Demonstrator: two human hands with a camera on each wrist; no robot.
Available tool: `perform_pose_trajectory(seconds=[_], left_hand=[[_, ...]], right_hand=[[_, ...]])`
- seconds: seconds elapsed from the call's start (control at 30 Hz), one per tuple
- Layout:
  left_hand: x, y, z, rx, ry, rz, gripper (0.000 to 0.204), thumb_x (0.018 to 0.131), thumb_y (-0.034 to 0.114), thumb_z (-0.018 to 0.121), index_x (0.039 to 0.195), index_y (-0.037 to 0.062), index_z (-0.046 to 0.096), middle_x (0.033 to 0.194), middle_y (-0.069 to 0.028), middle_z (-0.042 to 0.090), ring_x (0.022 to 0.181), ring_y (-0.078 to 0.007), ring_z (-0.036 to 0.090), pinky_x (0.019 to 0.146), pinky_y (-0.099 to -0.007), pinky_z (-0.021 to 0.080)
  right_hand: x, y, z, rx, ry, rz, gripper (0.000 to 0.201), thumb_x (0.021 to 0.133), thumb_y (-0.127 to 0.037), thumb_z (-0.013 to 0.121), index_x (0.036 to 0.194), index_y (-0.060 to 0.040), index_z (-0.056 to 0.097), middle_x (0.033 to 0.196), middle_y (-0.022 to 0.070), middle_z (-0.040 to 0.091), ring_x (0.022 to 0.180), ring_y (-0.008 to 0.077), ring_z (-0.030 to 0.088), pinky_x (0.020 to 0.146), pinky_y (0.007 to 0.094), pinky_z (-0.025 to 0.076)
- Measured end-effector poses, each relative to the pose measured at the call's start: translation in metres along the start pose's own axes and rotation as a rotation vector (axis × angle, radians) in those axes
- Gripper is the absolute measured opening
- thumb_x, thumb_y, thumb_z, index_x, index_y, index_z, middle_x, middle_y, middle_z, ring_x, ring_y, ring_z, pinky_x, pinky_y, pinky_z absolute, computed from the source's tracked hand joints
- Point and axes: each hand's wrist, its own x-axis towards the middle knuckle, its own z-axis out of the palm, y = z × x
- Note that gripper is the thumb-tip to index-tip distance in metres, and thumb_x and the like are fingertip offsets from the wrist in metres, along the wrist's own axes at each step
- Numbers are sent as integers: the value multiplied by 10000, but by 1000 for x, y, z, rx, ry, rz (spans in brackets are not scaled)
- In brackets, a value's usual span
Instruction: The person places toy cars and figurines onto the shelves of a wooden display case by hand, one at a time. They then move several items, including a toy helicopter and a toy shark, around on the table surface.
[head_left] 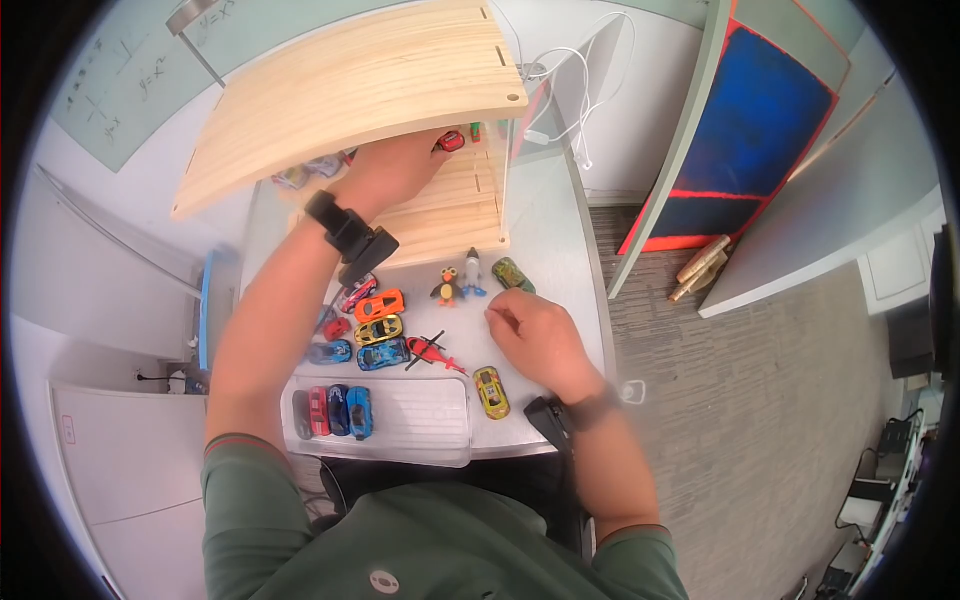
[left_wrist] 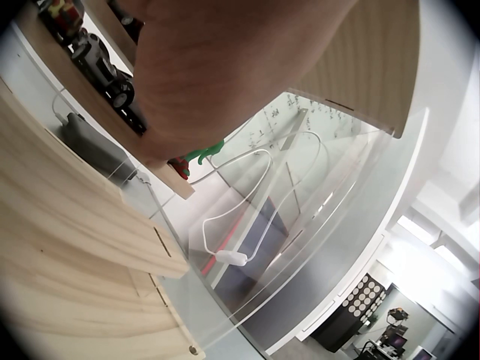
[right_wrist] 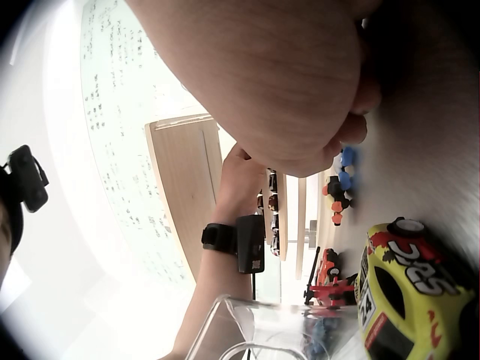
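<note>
My left hand (head_left: 395, 170) reaches under the top board of the wooden shelf (head_left: 350, 75), its fingertips at a small red toy car (head_left: 452, 141). Beside that car stands a small green figure (left_wrist: 206, 152), partly covered by the hand in the left wrist view. My right hand (head_left: 540, 340) is low over the table with loosely bent fingers and nothing seen in them. Close to it lie a green camouflage toy car (head_left: 512, 275), a toy rocket (head_left: 473, 272) and a toy bird (head_left: 447, 287). A yellow toy car (right_wrist: 412, 289) sits nearer the body.
Left of the right hand are a red toy helicopter (head_left: 432, 353), an orange car (head_left: 381, 305), a gold car (head_left: 379, 330) and other cars. A clear plastic tray (head_left: 425, 410) at the front edge holds several cars. White cables (head_left: 585, 110) hang behind the shelf.
</note>
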Motion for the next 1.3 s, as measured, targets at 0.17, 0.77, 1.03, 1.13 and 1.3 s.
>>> perform_pose_trajectory(seconds=[0.17, 0.77, 1.03, 1.13, 1.3], left_hand=[[-1, -2, 3, -3, 22, 6, 435, 997, 254, 707, 1415, 149, 657, 1327, -181, 706, 1208, -401, 667, 1031, -472, 530], [0, -3, 8, 10, 53, 23, 415, 1009, 284, 687, 1396, 134, 671, 1294, -205, 717, 1183, -419, 670, 1022, -475, 528], [1, 0, 8, -7, 69, 33, 386, 1010, 281, 689, 1360, 117, 687, 1251, -209, 726, 1142, -419, 682, 994, -476, 536], [2, -1, 10, 14, 96, 44, 370, 1004, 272, 698, 1338, 114, 694, 1242, -201, 729, 1131, -412, 686, 987, -471, 539], [2, -2, 13, -11, 142, 63, 343, 974, 246, 728, 1288, 110, 702, 1197, -179, 734, 1102, -398, 691, 965, -467, 542]], right_hand=[[0, 1, 1, -4, 0, 0, 77, 960, -115, 699, 971, -40, 684, 836, 135, 711, 724, 341, 703, 666, 424, 560], [0, 2, 1, -4, 5, -11, 76, 955, -111, 692, 969, -36, 689, 845, 139, 716, 736, 345, 706, 672, 429, 562], [0, 0, 0, 0, -1, 0, 83, 960, -118, 694, 970, -36, 688, 854, 139, 720, 742, 348, 708, 676, 429, 564], [0, 1, 1, -2, 0, 0, 83, 962, -120, 694, 971, -38, 688, 856, 139, 721, 743, 348, 708, 679, 431, 564], [0, -1, -1, 4, -14, 27, 87, 963, -125, 695, 972, -39, 689, 856, 141, 720, 745, 349, 709, 682, 433, 563]])
